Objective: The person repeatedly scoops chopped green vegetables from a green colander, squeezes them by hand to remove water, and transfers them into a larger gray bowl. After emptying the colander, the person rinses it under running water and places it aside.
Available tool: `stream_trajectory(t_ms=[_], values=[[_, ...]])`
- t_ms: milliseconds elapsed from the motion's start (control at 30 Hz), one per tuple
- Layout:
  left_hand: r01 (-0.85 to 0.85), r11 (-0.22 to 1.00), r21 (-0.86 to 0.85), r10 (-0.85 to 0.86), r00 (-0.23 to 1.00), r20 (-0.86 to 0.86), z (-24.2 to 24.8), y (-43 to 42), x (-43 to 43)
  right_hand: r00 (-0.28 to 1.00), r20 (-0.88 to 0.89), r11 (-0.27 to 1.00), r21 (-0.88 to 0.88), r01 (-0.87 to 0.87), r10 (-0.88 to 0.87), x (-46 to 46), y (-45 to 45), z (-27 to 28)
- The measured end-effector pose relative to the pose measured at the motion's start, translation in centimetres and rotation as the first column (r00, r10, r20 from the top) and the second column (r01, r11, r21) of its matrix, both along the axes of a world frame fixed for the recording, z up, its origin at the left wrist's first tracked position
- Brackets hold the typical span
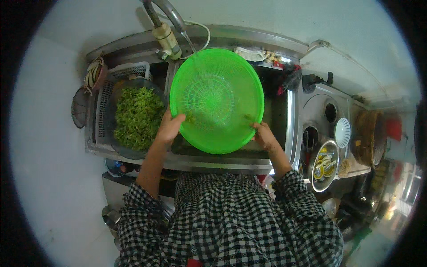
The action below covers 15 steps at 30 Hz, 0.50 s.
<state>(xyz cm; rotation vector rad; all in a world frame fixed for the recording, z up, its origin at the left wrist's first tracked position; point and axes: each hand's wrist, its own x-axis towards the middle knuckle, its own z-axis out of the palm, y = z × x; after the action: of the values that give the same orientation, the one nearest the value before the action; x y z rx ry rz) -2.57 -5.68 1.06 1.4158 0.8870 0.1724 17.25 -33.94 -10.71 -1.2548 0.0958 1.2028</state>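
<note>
A large round green plastic colander is tilted over the sink under the metal faucet, whose water runs onto its upper left part. My left hand grips its rim at the lower left, and my right hand grips the rim at the lower right. Small bits of green leaf cling inside near both hands. To the left of the colander, a heap of chopped leafy greens fills a dark bowl, which rests on a grey plastic basket.
A white scrubbing brush or small tray lies on the back ledge. Dark and red cloths or gloves hang at the sink's right. Farther right are a steel bowl of spoons and yellow items and a white ribbed dish.
</note>
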Motion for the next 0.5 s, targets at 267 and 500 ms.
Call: stream_trajectory(t_ms=[267, 500], values=[[-0.201, 0.967, 0.158, 0.204, 0.979, -0.001, 2.6, -5.1, -3.8, 0.959, -0.015, 0.953, 0.118, -0.278, 0.282, 3.3, 3.9, -1.0], [-0.294, 0.939, 0.180, 0.301, 0.954, -0.009, 3.4, -8.5, -6.4, 0.929, -0.006, 0.927, 0.067, -0.369, 0.370, 3.8, 5.7, -1.4]])
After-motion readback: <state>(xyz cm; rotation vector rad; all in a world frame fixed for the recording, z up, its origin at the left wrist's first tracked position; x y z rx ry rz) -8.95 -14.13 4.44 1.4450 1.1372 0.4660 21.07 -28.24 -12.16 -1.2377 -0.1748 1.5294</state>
